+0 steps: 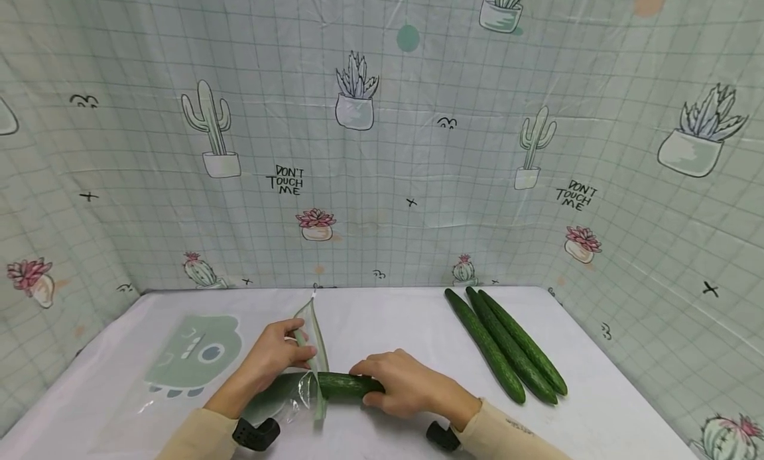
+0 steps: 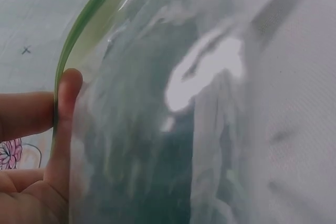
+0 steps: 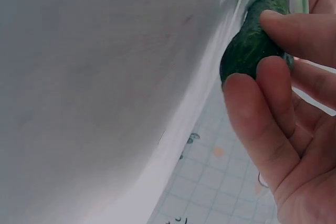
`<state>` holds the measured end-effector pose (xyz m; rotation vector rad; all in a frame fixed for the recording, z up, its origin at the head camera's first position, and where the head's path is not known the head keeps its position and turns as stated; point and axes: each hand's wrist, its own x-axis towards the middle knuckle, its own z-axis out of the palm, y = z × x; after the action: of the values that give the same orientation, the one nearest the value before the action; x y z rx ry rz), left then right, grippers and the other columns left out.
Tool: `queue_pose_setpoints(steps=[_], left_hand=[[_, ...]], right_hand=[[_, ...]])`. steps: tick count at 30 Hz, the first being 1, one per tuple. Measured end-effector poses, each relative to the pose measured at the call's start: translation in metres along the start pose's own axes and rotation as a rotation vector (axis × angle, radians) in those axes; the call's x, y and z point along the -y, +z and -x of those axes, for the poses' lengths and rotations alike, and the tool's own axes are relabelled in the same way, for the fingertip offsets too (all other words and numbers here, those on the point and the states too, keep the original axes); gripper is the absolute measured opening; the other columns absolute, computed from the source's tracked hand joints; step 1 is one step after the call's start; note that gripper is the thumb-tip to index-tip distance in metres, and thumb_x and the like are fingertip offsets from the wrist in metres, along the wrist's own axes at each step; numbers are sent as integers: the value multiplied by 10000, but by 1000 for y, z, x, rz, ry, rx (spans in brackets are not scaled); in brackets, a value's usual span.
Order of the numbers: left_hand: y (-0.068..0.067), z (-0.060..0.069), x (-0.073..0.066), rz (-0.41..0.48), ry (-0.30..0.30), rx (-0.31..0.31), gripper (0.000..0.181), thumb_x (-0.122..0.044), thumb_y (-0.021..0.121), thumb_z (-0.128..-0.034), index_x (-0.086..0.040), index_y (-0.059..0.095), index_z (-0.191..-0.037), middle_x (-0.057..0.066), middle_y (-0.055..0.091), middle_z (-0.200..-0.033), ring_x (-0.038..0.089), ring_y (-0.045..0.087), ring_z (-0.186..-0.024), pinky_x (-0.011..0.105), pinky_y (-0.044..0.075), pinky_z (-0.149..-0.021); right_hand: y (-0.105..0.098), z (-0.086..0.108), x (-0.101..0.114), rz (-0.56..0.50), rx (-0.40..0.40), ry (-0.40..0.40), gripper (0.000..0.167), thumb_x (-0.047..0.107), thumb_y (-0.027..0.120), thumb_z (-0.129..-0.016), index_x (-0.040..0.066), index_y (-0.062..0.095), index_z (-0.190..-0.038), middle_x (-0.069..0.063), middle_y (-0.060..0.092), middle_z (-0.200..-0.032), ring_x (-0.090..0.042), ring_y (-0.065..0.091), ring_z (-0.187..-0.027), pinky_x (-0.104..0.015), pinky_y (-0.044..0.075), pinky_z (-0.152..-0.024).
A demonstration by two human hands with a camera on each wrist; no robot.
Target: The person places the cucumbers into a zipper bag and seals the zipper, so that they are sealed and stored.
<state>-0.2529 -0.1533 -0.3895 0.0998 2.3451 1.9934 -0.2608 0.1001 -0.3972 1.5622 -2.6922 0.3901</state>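
Observation:
A cucumber (image 1: 343, 385) lies partly inside a clear zip bag (image 1: 301, 397) whose mouth has a green zip edge. My left hand (image 1: 276, 352) pinches the bag's upper edge between thumb and fingers, holding the mouth apart. In the left wrist view the green zip edge (image 2: 71, 40) runs between the fingers, with the cucumber's dark shape blurred behind the plastic. With curled fingers and thumb, my right hand (image 1: 406, 385) grips the cucumber's outer end, which shows as a rounded tip (image 3: 247, 59) in the right wrist view. The cucumber's far end is inside the bag.
Several more items lie about: three cucumbers (image 1: 501, 347) side by side at the right of the white table (image 1: 382, 327), and a clear bag with a green cartoon print (image 1: 197, 350) flat at the left. A patterned curtain (image 1: 382, 148) hangs behind the table.

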Motion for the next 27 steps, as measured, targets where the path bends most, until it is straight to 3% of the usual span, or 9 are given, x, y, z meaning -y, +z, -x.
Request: queue_pose_setpoints(steps=[10, 14, 21, 27], left_hand=[[0, 0, -1, 32, 10, -32, 720, 129, 657, -811, 173, 269, -1415, 213, 489, -999, 192, 573, -605, 354, 571, -618], [0, 0, -2, 34, 13, -44, 714, 129, 662, -804, 173, 284, -1409, 204, 498, -986, 187, 575, -596, 351, 571, -615], [-1, 0, -2, 7, 1, -37, 712, 121, 662, -811, 164, 287, -1414, 215, 498, -996, 202, 575, -603, 370, 569, -618], [-4, 0, -1, -19, -28, -13, 703, 118, 653, -819, 121, 305, -1430, 258, 458, -1086, 250, 585, -621, 402, 567, -640]], right_hand=[[4, -31, 6, -55, -21, -9, 361, 230, 689, -864, 199, 652, -1222, 128, 641, -1134, 5, 569, -1022, -265, 481, -841], [7, -43, 7, -89, -19, -20, 346, 220, 694, -860, 193, 664, -1204, 153, 646, -1107, 50, 561, -968, -214, 475, -836], [14, -53, 2, -204, 34, 3, 321, 210, 728, -847, 209, 676, -1164, 170, 659, -986, 56, 522, -648, -135, 442, -641], [17, -56, -2, -269, 96, 8, 355, 223, 740, -854, 157, 657, -1193, 102, 667, -1018, 38, 537, -656, -119, 455, -599]])
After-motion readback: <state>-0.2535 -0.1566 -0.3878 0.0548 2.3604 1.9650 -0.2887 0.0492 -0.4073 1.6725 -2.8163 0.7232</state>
